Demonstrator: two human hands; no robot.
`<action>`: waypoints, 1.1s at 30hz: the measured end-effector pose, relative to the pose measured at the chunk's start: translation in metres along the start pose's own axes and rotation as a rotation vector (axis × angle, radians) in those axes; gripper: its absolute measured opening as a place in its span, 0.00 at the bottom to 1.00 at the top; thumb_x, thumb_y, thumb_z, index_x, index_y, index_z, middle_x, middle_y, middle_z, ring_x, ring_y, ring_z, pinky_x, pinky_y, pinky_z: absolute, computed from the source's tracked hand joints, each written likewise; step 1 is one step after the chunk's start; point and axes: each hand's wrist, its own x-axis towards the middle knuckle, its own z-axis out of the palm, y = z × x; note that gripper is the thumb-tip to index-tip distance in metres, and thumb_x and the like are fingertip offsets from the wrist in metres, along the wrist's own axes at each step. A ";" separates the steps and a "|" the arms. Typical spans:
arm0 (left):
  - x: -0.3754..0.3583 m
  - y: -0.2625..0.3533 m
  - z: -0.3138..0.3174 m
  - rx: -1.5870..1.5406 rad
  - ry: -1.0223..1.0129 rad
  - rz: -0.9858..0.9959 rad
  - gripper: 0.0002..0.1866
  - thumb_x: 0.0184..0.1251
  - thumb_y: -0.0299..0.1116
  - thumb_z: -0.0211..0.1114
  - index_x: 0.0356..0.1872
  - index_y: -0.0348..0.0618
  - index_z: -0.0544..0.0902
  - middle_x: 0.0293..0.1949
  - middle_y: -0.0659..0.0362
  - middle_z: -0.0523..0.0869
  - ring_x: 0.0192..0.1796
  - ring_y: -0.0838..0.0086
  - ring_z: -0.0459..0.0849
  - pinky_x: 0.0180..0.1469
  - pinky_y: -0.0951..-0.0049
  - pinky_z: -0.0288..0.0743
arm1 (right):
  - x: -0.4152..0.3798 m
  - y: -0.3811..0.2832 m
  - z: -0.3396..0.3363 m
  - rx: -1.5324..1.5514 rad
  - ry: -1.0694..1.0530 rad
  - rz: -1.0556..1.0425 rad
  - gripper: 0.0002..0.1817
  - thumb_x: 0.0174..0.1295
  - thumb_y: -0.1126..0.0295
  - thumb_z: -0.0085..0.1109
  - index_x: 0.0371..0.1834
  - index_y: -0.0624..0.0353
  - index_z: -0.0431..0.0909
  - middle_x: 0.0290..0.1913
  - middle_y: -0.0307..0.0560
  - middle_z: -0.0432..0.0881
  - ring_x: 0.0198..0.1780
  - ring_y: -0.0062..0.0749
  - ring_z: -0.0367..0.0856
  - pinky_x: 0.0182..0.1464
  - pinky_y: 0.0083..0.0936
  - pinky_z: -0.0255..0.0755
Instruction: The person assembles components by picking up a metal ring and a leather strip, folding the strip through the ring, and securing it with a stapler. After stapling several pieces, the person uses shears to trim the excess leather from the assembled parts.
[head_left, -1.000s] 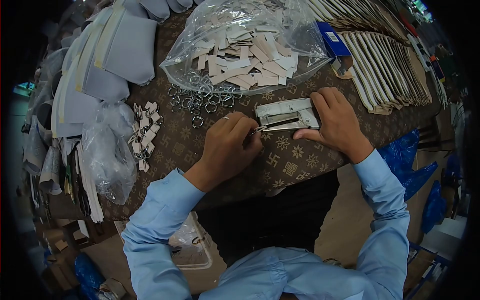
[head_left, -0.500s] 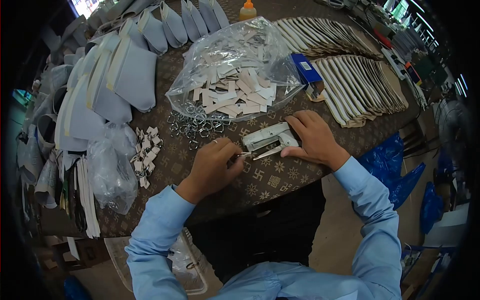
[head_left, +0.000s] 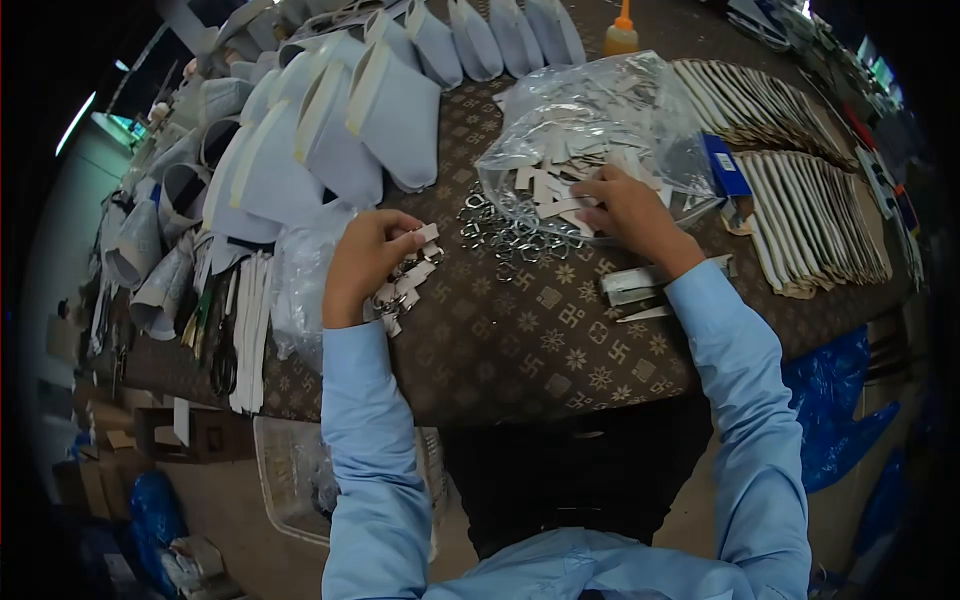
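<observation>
My left hand [head_left: 372, 255] is at the pile of folded white tabs with metal rings [head_left: 402, 292], fingers pinched on a folded tab [head_left: 428, 233] at its edge. Over the mouth of a clear plastic bag [head_left: 610, 100], my right hand [head_left: 635, 212] has thumb and fingertips closing on a pale strip [head_left: 562, 207] among many loose ones. Metal rings [head_left: 503, 236] lie heaped between the two hands. Under my right wrist rests a stapler [head_left: 635, 287], partly hidden by the forearm, with neither hand on it.
Pale grey shaped pieces [head_left: 395, 120] stand in rows at the left and back. Stacked folded pieces [head_left: 815, 220] lie at the right beside a blue box [head_left: 726, 165]. A glue bottle [head_left: 621, 36] stands behind. White strips [head_left: 250, 335] hang over the left table edge.
My right hand has let go of the stapler and moved to the strips in the bag. My left hand has gone left from the stapler's nose to the pile of tabs. The view has shifted.
</observation>
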 end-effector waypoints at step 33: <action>-0.012 0.030 0.079 0.043 -0.079 0.380 0.07 0.55 0.32 0.67 0.31 0.40 0.81 0.30 0.53 0.76 0.37 0.58 0.76 0.41 0.64 0.70 | -0.016 -0.045 -0.018 0.506 -0.013 0.122 0.06 0.63 0.71 0.58 0.35 0.63 0.78 0.25 0.33 0.75 0.24 0.12 0.70 0.25 0.12 0.63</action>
